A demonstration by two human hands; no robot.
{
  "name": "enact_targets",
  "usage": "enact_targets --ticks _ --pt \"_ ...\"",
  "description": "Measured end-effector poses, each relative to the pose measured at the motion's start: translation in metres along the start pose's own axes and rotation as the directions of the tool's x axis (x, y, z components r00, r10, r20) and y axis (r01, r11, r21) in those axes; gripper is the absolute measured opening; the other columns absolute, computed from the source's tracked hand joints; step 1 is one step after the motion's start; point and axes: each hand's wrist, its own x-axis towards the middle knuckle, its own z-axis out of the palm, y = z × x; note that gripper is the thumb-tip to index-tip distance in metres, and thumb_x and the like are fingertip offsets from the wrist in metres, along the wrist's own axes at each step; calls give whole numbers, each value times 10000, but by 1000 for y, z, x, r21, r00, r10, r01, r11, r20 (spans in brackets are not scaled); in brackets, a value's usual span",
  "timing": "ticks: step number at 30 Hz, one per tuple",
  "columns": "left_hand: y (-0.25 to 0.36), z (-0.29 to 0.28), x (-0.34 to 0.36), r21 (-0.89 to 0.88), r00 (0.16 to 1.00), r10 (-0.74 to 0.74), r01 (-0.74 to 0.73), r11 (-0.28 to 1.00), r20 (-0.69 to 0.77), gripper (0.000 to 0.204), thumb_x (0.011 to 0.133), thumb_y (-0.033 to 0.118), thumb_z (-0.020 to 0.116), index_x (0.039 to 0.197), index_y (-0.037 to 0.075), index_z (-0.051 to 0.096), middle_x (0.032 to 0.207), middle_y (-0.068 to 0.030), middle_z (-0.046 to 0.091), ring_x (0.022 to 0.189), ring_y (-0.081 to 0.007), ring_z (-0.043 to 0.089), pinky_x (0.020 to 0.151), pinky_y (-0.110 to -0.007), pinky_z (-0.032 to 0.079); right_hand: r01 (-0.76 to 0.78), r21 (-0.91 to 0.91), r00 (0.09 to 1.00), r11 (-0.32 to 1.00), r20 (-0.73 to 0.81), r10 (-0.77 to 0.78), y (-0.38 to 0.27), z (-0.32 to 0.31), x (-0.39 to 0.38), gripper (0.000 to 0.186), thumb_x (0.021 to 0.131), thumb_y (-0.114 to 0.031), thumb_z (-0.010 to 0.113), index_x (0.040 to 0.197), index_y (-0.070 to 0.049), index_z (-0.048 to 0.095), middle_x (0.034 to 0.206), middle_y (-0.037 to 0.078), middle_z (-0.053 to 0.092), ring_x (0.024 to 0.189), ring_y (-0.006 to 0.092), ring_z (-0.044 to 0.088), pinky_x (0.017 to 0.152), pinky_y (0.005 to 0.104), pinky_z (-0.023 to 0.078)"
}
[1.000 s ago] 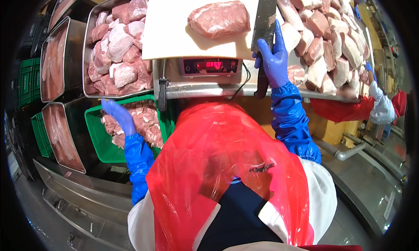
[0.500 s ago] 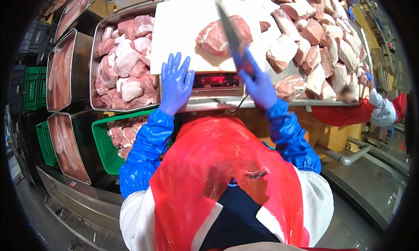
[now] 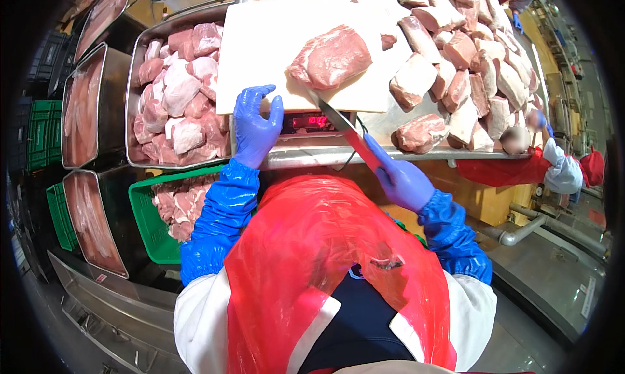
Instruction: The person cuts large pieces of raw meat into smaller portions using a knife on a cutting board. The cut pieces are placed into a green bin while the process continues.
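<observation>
A slab of pink meat (image 3: 331, 56) lies on a white cutting board (image 3: 250, 35), which rests above a scale (image 3: 310, 123) with a red lit display. My left hand (image 3: 258, 123), in a blue glove, is at the board's lower left edge, its fingers apart and bent, with nothing in them. In my right hand (image 3: 402, 180), also gloved, is a long knife (image 3: 340, 125); its blade slants up-left toward the lower left of the meat, over the board's front edge.
A steel tray of meat chunks (image 3: 132, 110) stands left, more trays (image 3: 65, 113) beyond. A green crate of meat (image 3: 140, 211) sits below it. Many fat-capped cuts (image 3: 416, 81) cover the steel table rightward, where a co-worker's white sleeve (image 3: 563, 172) shows. A pipe (image 3: 511, 237) runs low right.
My right hand has dropped lower with the knife, whose blade now slants leftward. My left hand rose from beside the crate to the board's edge, and its fingers have since bent.
</observation>
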Motion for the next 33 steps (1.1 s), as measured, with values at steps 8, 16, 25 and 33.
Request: enact_targets --ticks 8,16,25,33 --pt "-21 34 64 -94 958 -223 243 966 181 134 818 98 666 917 18 623 743 -99 615 660 -162 585 642 -315 511 272 467 906 841 -418 -60 -47 -11 57 814 882 45 477 1605 -118 139 1072 62 690 742 78 568 665 279 508" --pt "-31 30 43 -243 965 -207 243 939 164 97 817 71 679 834 20 599 644 -26 587 599 -63 524 564 -275 474 15 -65 993 998 -116 -23 -70 25 129 862 827 12 493 1592 -165 140 842 291 659 762 470 648 692 562 497" --pt "-36 28 42 -301 894 -54 206 931 445 87 821 48 671 801 36 587 663 16 555 628 -35 483 562 -233 431 13 -190 979 982 -198 -51 -71 27 144 904 861 -51 540 1598 -228 47 838 255 681 751 430 672 673 524 533" --pt "-47 9 45 -80 962 -109 133 988 250 160 786 128 681 766 25 560 619 -60 577 563 -113 529 563 -304 475 -103 -203 994 974 -58 93 -47 32 84 882 864 -24 480 1598 -221 34 854 281 672 752 439 668 688 539 523"
